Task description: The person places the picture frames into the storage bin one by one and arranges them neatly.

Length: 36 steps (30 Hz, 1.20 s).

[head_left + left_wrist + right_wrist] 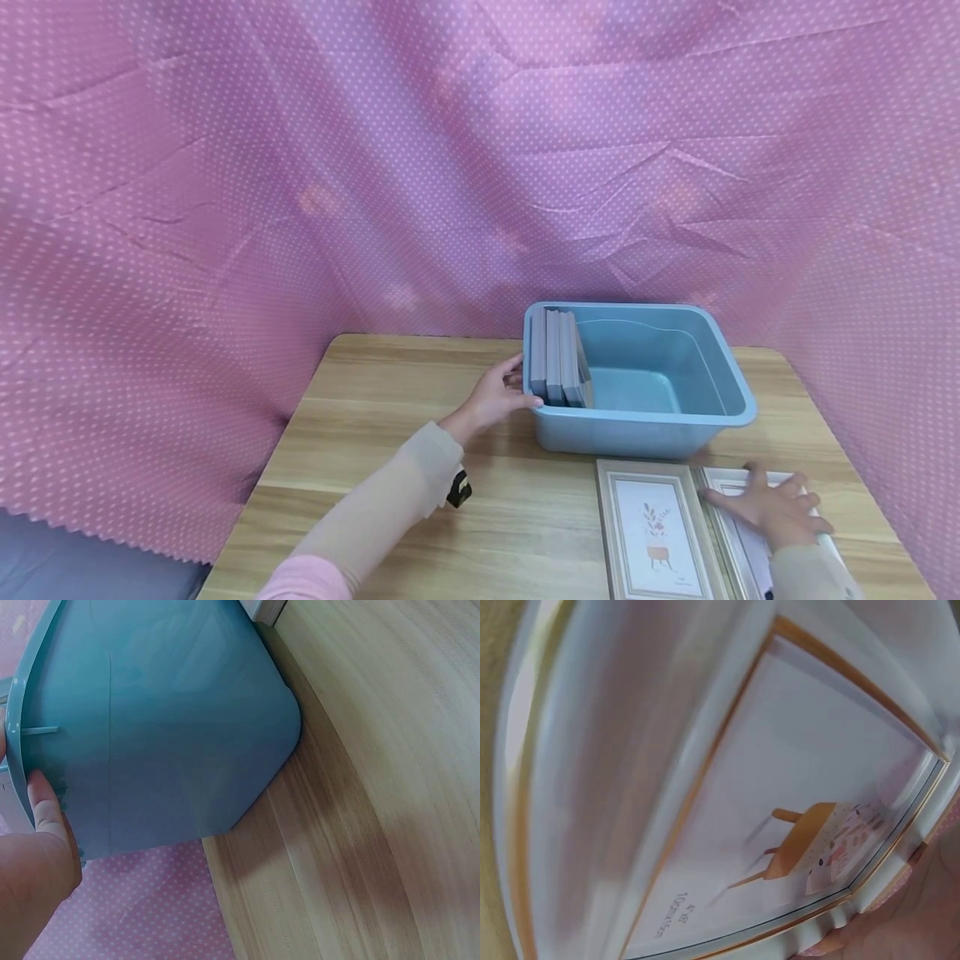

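Observation:
My left hand (495,398) grips the left end of a blue plastic bin (615,433). Its thumb lies at the near corner of the rim, and in the left wrist view a finger presses against the bin's outer wall (165,750). My right hand (776,508), blurred, spans a white picture frame (750,546), thumb at one long side and fingers over the other. Seen close from the right wrist, this frame has gold lines and a chair print (802,844). Left of it a beige picture frame (660,533) lies face up with a plant print.
Several frames (555,354) stand on edge along the bin's left inner wall. The wooden table (390,392) extends left of the bin. Pink dotted cloth (450,167) hangs behind and on both sides.

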{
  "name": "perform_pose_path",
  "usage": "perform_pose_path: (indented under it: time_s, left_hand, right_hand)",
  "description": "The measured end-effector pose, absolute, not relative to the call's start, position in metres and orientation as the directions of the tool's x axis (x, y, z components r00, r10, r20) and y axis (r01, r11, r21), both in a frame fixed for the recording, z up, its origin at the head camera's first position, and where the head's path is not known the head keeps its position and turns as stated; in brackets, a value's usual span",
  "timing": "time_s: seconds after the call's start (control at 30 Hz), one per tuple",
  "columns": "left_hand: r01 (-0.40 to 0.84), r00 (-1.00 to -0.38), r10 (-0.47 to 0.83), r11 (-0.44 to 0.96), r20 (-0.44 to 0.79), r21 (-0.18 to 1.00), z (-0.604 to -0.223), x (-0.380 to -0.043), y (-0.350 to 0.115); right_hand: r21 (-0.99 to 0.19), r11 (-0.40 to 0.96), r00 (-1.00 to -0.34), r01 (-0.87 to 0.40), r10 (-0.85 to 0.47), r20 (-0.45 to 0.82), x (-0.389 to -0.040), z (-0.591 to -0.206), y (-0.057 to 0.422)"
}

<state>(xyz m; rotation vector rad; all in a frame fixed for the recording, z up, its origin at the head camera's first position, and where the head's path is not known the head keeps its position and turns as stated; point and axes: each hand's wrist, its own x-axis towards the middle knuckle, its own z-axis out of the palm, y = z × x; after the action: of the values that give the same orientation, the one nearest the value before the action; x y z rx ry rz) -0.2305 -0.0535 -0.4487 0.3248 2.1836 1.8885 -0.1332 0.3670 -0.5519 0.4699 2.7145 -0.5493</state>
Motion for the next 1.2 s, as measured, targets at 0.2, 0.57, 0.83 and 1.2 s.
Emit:
perform_pose_path:
  time_s: [0.2,0.57,0.83,1.2]
  left_hand:
    - [0.034,-0.946,0.323,0.155,-0.018,0.987,-0.446,-0.228,-0.055]
    - [0.031,-0.944,0.330,0.136,-0.016,0.990,-0.443,-0.223,-0.056]
    - [0.033,-0.940,0.339,0.141,-0.017,0.990,-0.437,-0.218,-0.057]
    - [0.025,-0.933,0.358,0.164,-0.035,0.986,-0.429,-0.212,-0.060]
  right_hand:
    - [-0.309,0.861,-0.877,0.403,0.267,-0.400,-0.132,-0.553,0.365]
    - [-0.309,0.852,-0.879,0.423,0.302,-0.370,-0.128,-0.550,0.360]
    - [-0.308,0.855,-0.889,0.418,0.315,-0.332,-0.130,-0.555,0.364]
    - [-0.343,0.875,-0.920,0.343,0.239,-0.310,-0.127,-0.531,0.375]
